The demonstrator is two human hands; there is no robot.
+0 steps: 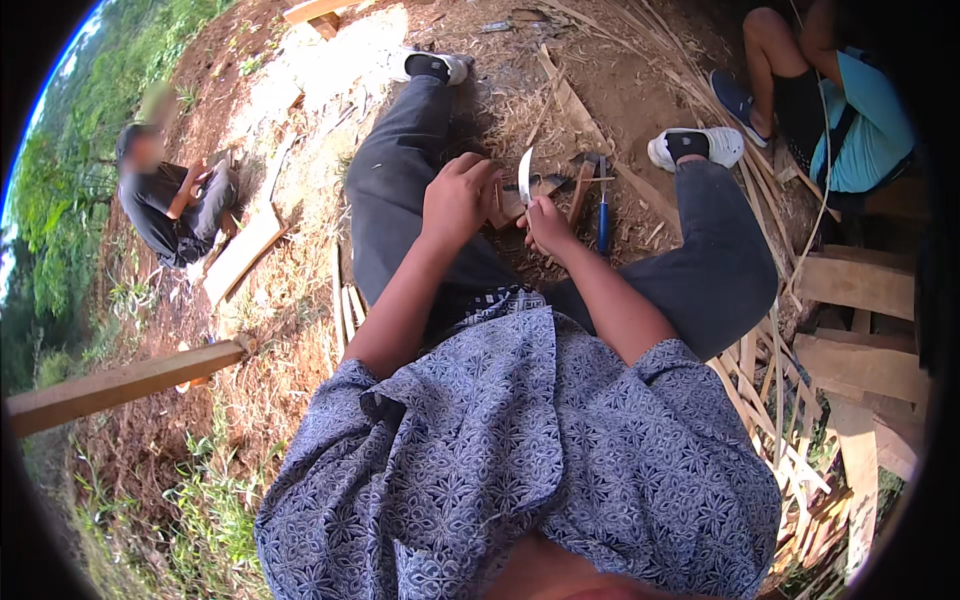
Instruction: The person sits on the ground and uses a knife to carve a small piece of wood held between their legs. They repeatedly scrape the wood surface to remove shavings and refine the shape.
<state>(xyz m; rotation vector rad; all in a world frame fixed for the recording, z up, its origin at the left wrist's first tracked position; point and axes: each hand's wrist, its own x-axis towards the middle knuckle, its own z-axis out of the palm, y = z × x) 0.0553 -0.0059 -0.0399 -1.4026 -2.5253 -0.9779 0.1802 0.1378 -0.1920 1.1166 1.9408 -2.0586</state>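
Apparently, work with the knife was in hand: the right hand held its handle in closed grip. Left of the knife, the left hand was curled, contents unclear. Any stroke called for guarded fingers; right of the knife, a blue-handled tool limited room.
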